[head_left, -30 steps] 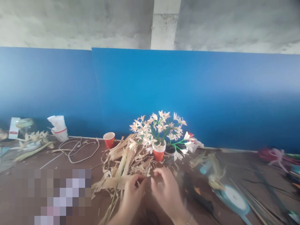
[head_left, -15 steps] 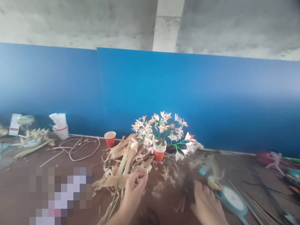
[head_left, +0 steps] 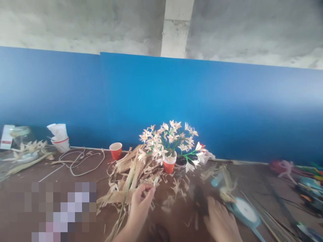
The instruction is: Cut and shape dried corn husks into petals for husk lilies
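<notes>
My left hand [head_left: 142, 201] is closed in a pinch, holding a small pale petal-like piece [head_left: 155, 181] between thumb and fingertip. Beside it lie dry corn husks [head_left: 135, 166] and a long thin stalk [head_left: 123, 205]. To the right, my right hand [head_left: 220, 216] is low over the table with its fingers bent. Against those fingers is a dark blurred object [head_left: 199, 200], whose kind I cannot make out; whether the hand grips it is unclear. Loose husk flowers [head_left: 176, 186] lie between the hands. Behind them, a red and white paper cup [head_left: 169, 167] holds white flowers [head_left: 173, 137] on green stems.
A red paper cup [head_left: 116, 152], a white cable [head_left: 75, 173] and a white cup [head_left: 61, 145] stand or lie at the left. Right of my right hand are a roll of light-blue tape [head_left: 246, 210] and thin sticks [head_left: 272, 222]. A blue partition [head_left: 189, 90] closes off the back.
The view has turned slightly, so everything appears a little further left. Both hands keep nearly the same pose, the left still pinching the pale piece.
</notes>
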`<state>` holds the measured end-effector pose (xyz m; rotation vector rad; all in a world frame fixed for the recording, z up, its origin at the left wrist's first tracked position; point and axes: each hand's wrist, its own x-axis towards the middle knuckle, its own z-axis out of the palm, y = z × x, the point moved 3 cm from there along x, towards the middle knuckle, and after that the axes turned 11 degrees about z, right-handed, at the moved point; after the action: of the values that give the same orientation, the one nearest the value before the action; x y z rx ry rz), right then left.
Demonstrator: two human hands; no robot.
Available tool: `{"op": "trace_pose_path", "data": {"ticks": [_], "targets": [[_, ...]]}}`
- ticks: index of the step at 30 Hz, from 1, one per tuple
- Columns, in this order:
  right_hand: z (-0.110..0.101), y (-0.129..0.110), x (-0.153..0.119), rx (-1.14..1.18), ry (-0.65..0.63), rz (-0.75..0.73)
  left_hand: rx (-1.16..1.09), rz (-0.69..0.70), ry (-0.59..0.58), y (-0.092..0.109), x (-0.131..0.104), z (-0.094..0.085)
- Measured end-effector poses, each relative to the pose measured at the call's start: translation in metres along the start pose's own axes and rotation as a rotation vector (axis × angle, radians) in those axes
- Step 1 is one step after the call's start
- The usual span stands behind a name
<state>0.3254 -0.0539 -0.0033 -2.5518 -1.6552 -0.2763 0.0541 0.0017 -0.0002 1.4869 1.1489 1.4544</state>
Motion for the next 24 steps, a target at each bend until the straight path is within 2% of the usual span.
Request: {"op": "trace_pose_path", "data": {"ticks": [2, 5, 6, 8, 11, 15, 18, 24], "targets": [[-0.003, -0.001, 0.004, 0.105, 0.012, -0.055, 0.001, 0.002, 0.003, 0.002, 0.000, 0.000], [-0.023, -0.018, 0.006, 0.392, 0.054, -0.211, 0.006, 0.005, 0.015, 0.003, 0.001, 0.000], [-0.032, -0.027, 0.005, 0.485, 0.052, -0.228, 0.010, 0.008, 0.021, 0.003, 0.001, 0.000], [-0.048, -0.053, -0.002, 0.637, -0.019, -0.396, 0.017, 0.015, 0.024, 0.003, 0.002, 0.000], [-0.065, -0.090, -0.014, 0.788, -0.060, -0.561, 0.007, 0.028, 0.020, 0.003, 0.003, 0.000], [-0.064, -0.108, -0.018, 0.882, -0.075, -0.538, -0.005, 0.029, 0.015, 0.003, 0.004, 0.000], [-0.056, -0.106, -0.017, 0.876, -0.046, -0.489, 0.006, 0.033, 0.016, 0.003, 0.003, -0.001], [-0.052, -0.103, -0.019, 0.851, -0.079, -0.459, -0.001, 0.013, -0.009, 0.001, 0.001, 0.000]]}}
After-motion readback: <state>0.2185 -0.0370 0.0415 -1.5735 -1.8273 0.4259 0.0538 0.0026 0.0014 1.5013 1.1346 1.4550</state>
